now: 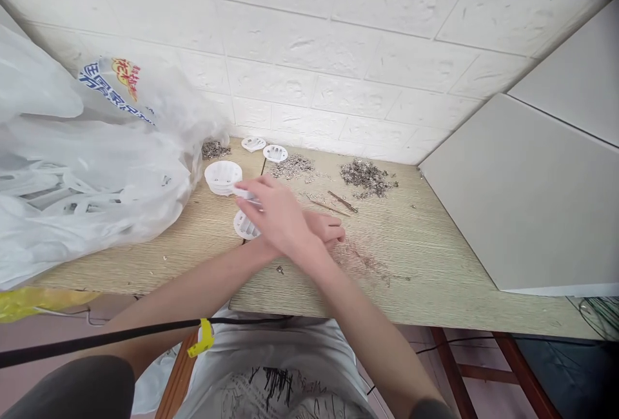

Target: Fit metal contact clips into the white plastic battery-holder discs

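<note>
My arms cross over the table, the right above the left. Between its thumb and fingers, my right hand (278,216) pinches a white round plastic piece (244,193) beside a stack of similar round pieces (222,178). Another white round piece with slots (245,226) lies flat below that hand, partly covered by it. My left hand (325,225) rests low by the table under the right wrist, fingers curled; whatever they may hold is hidden. Two thin sticks, one a brown stick (342,201), lie just beyond it.
Two more white pieces (275,153) lie near the wall. Small metal parts form a dark pile (367,178), a scattered pile (293,166) and a heap by the bag. A plastic bag (145,200) full of white parts fills the left. A grey-white panel (541,206) stands right. A black cable (145,335) crosses in front.
</note>
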`<action>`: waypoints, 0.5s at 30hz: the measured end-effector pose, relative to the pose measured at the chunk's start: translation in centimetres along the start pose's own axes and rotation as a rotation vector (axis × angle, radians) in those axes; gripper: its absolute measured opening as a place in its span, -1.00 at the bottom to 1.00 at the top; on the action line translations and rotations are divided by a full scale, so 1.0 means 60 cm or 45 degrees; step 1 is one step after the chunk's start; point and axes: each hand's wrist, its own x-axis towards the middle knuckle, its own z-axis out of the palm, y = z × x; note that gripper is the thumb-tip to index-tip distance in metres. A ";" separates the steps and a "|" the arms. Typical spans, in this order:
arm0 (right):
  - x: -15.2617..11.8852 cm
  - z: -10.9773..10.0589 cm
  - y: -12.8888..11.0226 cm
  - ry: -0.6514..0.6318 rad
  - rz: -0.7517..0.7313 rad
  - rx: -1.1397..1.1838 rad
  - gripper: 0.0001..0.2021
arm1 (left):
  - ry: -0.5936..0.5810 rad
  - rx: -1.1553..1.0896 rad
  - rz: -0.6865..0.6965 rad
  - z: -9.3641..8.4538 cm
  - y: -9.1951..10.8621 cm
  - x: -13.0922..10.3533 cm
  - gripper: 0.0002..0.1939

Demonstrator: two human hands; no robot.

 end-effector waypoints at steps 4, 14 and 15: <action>0.010 0.044 -0.012 -0.205 0.007 -0.312 -0.72 | -0.270 0.130 0.083 -0.009 0.005 0.002 -0.73; -0.001 0.051 0.013 -0.272 0.030 -0.213 -0.71 | -0.450 0.255 -0.001 -0.010 0.026 0.007 -0.70; 0.001 0.050 0.019 -0.255 0.025 -0.143 -0.74 | -0.459 0.254 -0.007 -0.011 0.027 0.008 -0.70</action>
